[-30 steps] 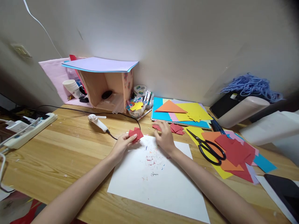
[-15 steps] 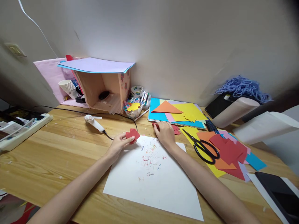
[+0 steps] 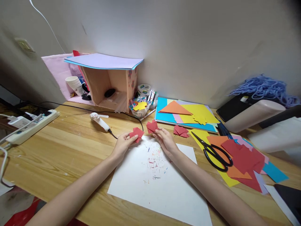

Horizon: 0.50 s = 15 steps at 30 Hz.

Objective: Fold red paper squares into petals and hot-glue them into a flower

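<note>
Between the thumb and fingers of my left hand (image 3: 124, 144) is a folded red paper piece (image 3: 136, 134), held over the top left edge of the white sheet (image 3: 160, 188). My right hand (image 3: 166, 142) pinches a second folded red paper, a heart-like shape (image 3: 152, 126), just above the sheet's far edge. The two red pieces are close together but apart. To the right of my right hand, more folded red paper (image 3: 181, 131) lies on the wooden table. Colored marks and scratches dot the white sheet beneath my hands.
Black-handled scissors (image 3: 215, 153) rest on loose colored paper (image 3: 244, 157) at the right. A white glue gun (image 3: 100, 122) with a black cord lies left of my hands. Behind stand an open box (image 3: 113, 81), a tub of scraps (image 3: 141, 110) and stacked paper sheets (image 3: 164, 114).
My right hand has picked up a red folded paper from the table by the sheet's far edge and brought it nearer my left hand. My left hand keeps its red piece.
</note>
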Each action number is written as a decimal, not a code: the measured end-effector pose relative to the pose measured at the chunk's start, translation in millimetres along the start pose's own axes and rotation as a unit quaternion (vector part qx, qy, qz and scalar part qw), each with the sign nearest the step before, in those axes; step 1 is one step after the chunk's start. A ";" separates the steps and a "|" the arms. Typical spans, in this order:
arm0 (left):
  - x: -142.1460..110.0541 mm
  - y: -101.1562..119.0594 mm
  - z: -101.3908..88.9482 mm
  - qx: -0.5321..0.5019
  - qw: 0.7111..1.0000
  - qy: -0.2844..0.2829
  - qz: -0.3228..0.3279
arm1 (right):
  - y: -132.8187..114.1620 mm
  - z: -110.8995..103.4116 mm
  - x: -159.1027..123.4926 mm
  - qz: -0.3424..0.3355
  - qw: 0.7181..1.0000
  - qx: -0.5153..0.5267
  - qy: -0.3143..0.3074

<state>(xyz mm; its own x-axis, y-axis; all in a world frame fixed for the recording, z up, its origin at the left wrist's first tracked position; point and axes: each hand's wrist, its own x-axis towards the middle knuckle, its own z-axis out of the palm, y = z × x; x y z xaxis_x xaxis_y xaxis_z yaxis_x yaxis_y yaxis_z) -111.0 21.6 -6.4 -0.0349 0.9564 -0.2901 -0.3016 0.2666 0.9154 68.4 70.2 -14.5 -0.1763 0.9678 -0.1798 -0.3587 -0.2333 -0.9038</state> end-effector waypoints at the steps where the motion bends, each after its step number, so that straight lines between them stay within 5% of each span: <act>1: -0.5 0.3 0.7 -0.001 1.000 0.004 -0.001 | 1.4 1.2 -1.5 0.007 1.000 0.011 -0.008; 6: -1.7 -0.1 2.5 -0.002 1.000 -0.021 0.005 | 4.9 6.4 -8.3 0.027 0.998 0.007 -0.056; 15: -1.9 -2.6 2.7 0.041 0.997 -0.057 0.032 | 6.6 13.0 -13.8 0.007 1.000 0.004 -0.018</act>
<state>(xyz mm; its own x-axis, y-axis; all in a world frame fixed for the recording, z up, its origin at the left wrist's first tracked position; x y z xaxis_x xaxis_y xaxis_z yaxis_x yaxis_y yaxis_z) -107.6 19.4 -7.5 0.0589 0.9780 -0.2000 -0.2236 0.2082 0.9522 56.5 54.1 -12.9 -0.2141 0.9604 -0.1781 -0.3637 -0.2476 -0.8980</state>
